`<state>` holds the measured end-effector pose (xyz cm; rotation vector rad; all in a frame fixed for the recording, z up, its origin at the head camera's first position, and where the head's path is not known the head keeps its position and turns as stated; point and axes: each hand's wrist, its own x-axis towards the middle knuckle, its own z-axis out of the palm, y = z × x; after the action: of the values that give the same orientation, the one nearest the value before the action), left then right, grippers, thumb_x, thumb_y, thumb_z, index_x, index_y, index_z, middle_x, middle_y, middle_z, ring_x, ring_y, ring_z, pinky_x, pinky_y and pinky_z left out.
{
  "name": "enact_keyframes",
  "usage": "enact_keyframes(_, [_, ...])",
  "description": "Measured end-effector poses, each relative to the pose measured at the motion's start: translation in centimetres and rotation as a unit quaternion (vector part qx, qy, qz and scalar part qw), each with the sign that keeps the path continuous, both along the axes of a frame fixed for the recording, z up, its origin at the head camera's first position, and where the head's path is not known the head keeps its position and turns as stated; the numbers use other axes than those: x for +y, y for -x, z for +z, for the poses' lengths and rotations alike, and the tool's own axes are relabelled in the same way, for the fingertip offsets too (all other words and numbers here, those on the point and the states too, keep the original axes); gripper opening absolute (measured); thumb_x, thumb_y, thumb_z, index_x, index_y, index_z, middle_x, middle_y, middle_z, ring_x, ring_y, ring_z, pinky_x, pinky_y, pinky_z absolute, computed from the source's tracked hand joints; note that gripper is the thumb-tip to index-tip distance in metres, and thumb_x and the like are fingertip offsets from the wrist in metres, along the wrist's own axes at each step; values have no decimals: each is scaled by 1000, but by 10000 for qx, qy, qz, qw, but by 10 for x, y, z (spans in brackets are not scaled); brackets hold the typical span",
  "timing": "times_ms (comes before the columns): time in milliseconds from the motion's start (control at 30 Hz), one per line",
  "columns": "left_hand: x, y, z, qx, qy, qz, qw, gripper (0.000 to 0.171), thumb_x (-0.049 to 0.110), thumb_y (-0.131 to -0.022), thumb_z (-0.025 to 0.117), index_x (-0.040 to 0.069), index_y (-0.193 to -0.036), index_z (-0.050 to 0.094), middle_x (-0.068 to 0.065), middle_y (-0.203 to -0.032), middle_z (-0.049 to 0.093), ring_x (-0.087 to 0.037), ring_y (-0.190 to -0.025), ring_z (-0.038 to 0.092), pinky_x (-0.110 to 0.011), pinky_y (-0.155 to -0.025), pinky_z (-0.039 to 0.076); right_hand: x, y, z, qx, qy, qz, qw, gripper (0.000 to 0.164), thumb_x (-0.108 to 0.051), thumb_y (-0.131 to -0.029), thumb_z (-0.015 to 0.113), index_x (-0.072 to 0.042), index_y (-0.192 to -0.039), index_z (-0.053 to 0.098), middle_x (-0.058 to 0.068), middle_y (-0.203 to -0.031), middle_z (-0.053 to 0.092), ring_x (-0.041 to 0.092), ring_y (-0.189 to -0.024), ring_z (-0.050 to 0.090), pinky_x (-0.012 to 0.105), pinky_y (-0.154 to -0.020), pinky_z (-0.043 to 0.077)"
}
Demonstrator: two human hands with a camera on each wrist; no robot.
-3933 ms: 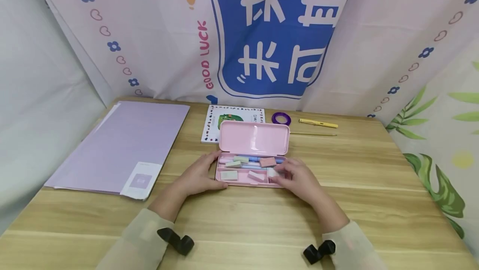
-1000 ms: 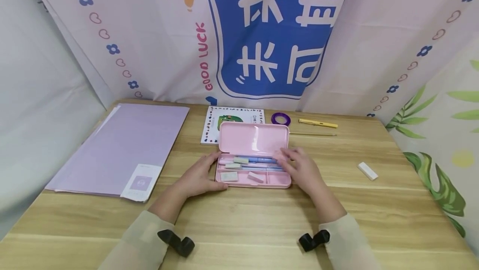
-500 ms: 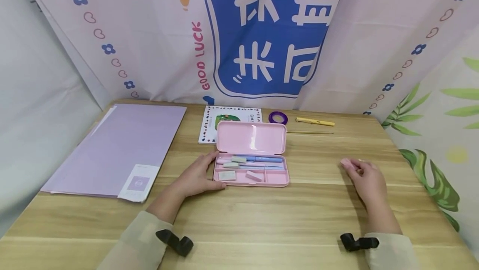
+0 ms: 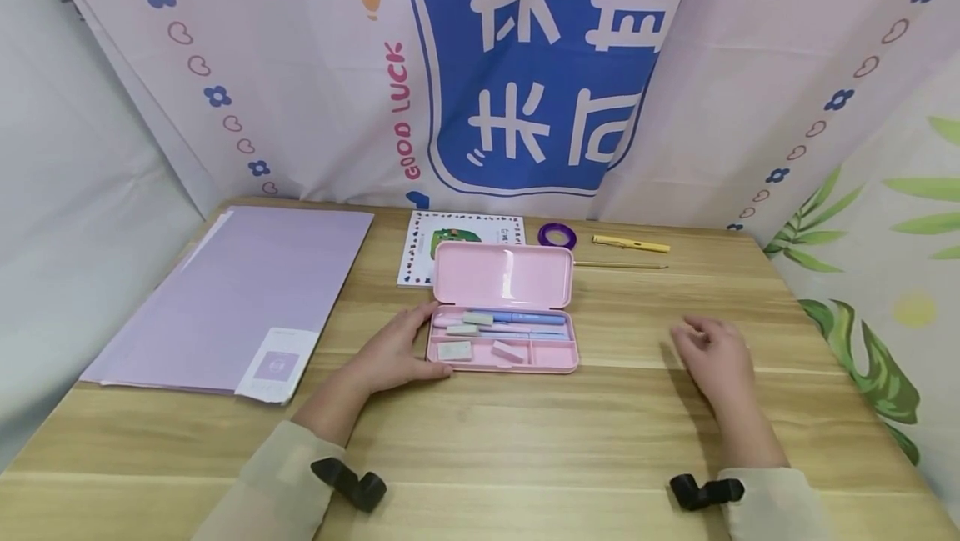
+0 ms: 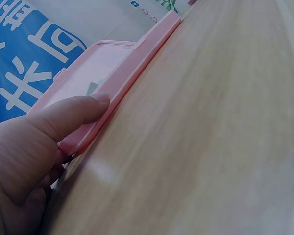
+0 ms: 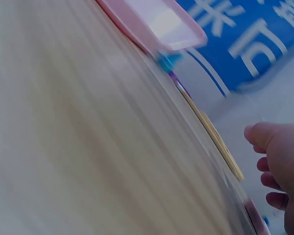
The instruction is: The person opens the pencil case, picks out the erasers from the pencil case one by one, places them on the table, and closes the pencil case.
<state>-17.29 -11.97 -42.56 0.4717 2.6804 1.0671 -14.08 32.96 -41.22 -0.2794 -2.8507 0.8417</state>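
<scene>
An open pink pencil case (image 4: pixel 553 355) lies mid-table with its lid (image 4: pixel 503 275) raised. My left hand (image 4: pixel 393 351) holds its left end, the thumb (image 5: pixel 81 113) against the front wall and the other fingers around the side. In the case are blue pens (image 4: pixel 528 318), pale green erasers (image 4: pixel 454 351) and a pale pink eraser (image 4: pixel 508 351); the front right compartment is bare. Over the table's right side, my right hand (image 4: pixel 716 359) has loosely curled fingers and holds nothing. A pinkish object (image 6: pixel 255 215) shows partly below that hand in the right wrist view.
Behind the case lie a booklet (image 4: pixel 417 249), a purple tape roll (image 4: pixel 557 236), a yellow pen (image 4: pixel 631 243) and a pencil (image 4: pixel 622 264). A purple folder (image 4: pixel 247 291) covers the left side. A printed cloth (image 4: pixel 337 107) hangs along the back edge.
The right hand moved a white eraser to the table's right side, then carried a pink eraser there. Now empty, it has shifted slightly left; both are hidden in the head view. Left hand stayed.
</scene>
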Motion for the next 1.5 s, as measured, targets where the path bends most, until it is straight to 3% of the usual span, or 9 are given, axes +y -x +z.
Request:
enact_keyframes(133, [-1,0,0,44,14,-18,10000,104,47,-72,83,9,-153,30,-18,-157,34,-45,-146,26,-60,-118,25,-41,5,-3,470,147,662,9966,40,-33,-96,62,-2,-121,66,22,-122,61,38,-105,59,53,-88,50])
enact_keyframes(267, [-1,1,0,30,26,-11,10000,104,47,-73,83,10,-154,29,-18,-158,33,-45,-147,23,-60,-119,23,-89,8,-7,760,375,1368,9870,27,-26,-90,70,-7,-109,73,13,-110,69,30,-99,63,47,-86,53])
enact_keyframes(400, [0,0,0,-15,-15,2,10000,104,46,-73,83,11,-154,29,-17,-158,32,-46,-147,21,-60,-119,21,-133,9,-7,866,486,2161,9713,20,-23,-86,74,-9,-100,76,3,-95,69,19,-88,61,37,-80,53])
enact_keyframes(567, [1,1,0,-21,4,0,10000,104,47,-73,83,11,-154,30,-17,-158,33,-47,-147,20,-60,-120,21,-162,9,-5,768,224,2680,9601,16,-25,-83,77,-13,-94,78,-5,-82,59,9,-79,49,25,-70,46])
enact_keyframes(867, [0,2,-1,25,-37,-31,10000,104,47,-72,83,10,-153,30,-17,-158,33,-45,-147,21,-59,-121,19,-175,10,-5,829,-207,2750,9576,13,-26,-83,78,-14,-86,79,-4,-81,60,12,-80,54,31,-74,49])
enact_keyframes(1100, [0,1,-1,78,-89,-45,9999,104,45,-71,85,10,-153,32,-17,-156,36,-43,-147,25,-58,-120,22,-173,8,-2,1051,-133,2865,9522,13,-25,-86,75,-13,-90,77,-5,-81,64,9,-74,54,24,-68,49])
enact_keyframes(1367, [1,1,-1,29,-109,-27,9999,104,46,-71,85,11,-153,31,-16,-157,35,-43,-147,24,-58,-120,22,-144,4,0,1056,702,2123,9689,9,-14,-87,73,-11,-95,74,5,-95,76,16,-82,67,30,-74,59])
enact_keyframes(1500, [0,0,0,14,-116,-6,9999,104,46,-71,85,11,-153,31,-16,-157,35,-43,-147,24,-59,-120,22,-116,4,-1,991,972,1638,9767,16,-13,-86,75,-6,-100,74,10,-100,75,19,-86,69,20,-74,58])
